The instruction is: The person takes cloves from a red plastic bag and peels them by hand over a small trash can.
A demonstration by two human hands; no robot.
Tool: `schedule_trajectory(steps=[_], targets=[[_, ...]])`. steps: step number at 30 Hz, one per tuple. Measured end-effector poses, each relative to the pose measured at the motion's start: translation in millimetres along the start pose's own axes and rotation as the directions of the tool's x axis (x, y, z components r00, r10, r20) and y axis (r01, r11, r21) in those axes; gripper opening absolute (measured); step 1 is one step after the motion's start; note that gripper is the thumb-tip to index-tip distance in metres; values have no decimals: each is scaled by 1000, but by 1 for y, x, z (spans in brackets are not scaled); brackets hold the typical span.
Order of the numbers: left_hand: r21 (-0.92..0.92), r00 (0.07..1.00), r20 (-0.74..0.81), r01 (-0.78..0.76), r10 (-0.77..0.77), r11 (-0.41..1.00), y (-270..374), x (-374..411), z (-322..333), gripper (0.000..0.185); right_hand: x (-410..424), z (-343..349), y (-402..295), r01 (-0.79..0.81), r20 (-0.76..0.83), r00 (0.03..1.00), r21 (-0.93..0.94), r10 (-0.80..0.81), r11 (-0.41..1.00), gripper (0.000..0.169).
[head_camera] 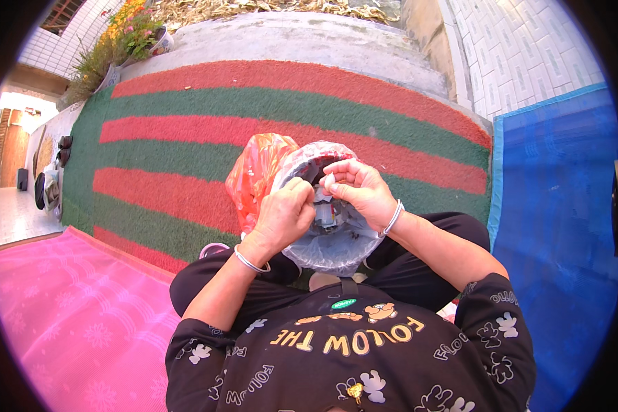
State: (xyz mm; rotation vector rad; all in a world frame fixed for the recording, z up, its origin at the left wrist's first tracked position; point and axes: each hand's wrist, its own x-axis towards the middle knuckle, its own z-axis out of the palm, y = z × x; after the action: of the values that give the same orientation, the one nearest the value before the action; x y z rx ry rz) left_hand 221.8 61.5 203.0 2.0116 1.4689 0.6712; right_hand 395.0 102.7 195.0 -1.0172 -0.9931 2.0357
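Observation:
Before me stands a round bin lined with a clear plastic bag (335, 257), with crumpled scraps (329, 216) inside. Over its opening, my right hand (358, 190) pinches a small whitish piece (329, 181), perhaps a garlic clove, between thumb and fingers. My left hand (287, 211) is at the bin's left side, its fingers curled in; whether something small is inside them is hidden. The two hands are close together but apart. A red-orange plastic bag (255, 175) sits against the bin's left side.
Red and green striped turf matting (175, 154) lies under the bin. A pink mat (82, 319) is at the left, a blue sheet (556, 232) at the right. Potted flowers (134, 41) and a concrete ledge (298, 41) are beyond. Shoes (64, 149) stand far left.

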Motion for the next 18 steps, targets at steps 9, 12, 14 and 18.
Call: schedule_trajectory(steps=[9,12,14,18], targets=[[-355,978,13,198,-206,914,16,2,0,16,2,-7,1,-156,4,987,230,159,961,12],[-194,991,-130,-42,17,980,13,3,5,24,-1,-4,2,-248,72,969,361,238,899,11],[-72,978,-154,-157,144,985,10,4,8,25,-1,-5,6,-260,83,966,373,247,891,10],[-96,968,-226,-139,114,986,4,3,11,17,-2,0,2,-192,16,981,229,194,954,9]])
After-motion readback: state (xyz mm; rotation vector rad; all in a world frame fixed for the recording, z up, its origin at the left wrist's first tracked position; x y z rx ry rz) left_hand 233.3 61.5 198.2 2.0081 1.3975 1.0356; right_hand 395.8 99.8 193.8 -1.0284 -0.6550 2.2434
